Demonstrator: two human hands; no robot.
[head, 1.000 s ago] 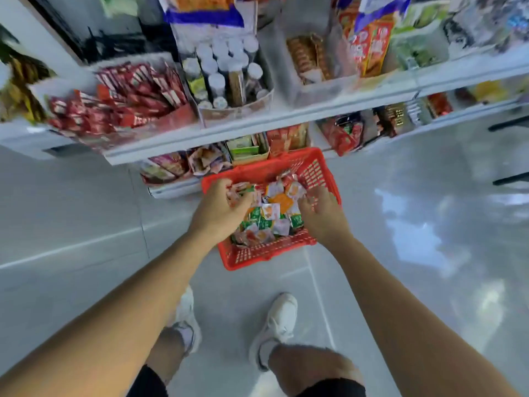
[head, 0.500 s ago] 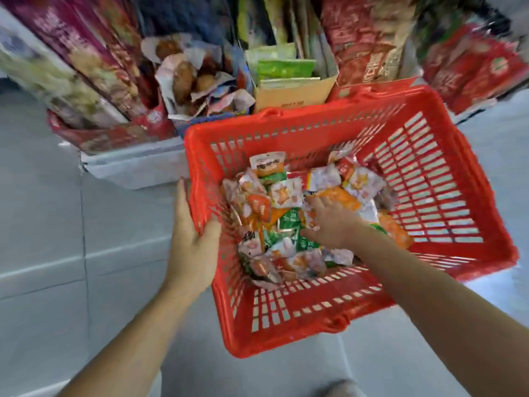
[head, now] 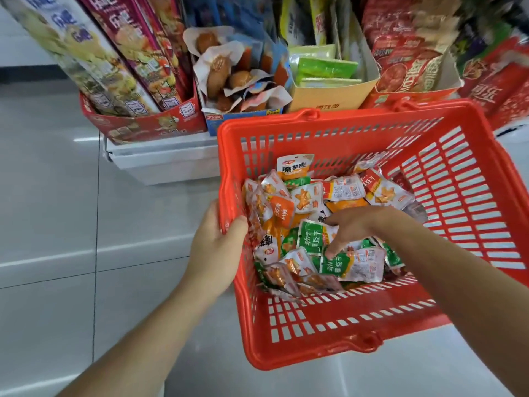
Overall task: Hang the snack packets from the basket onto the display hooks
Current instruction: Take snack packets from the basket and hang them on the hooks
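Note:
A red plastic basket (head: pixel 463 196) stands on the floor and holds a heap of several small snack packets (head: pixel 303 202) in orange, green and clear wrappers. My left hand (head: pixel 214 242) grips the basket's left rim, thumb inside the wall. My right hand (head: pixel 352 230) reaches down into the heap, its fingers spread and bent over the green packets (head: pixel 337 265), touching them. Whether a packet is pinched is hidden under the fingers. No display hooks are in view.
Just behind the basket a low white shelf (head: pixel 166 156) carries cardboard display boxes: tall snack bags in a red box (head: pixel 143 124), wrapped buns (head: pixel 226 78), green packets in a yellow box (head: pixel 329 93), red bags (head: pixel 412 58). Grey tiled floor (head: pixel 71 253) lies to the left.
The view has come down much closer to the basket. My left hand left the heap and took the basket's left rim. My right hand shifted toward the near green packets.

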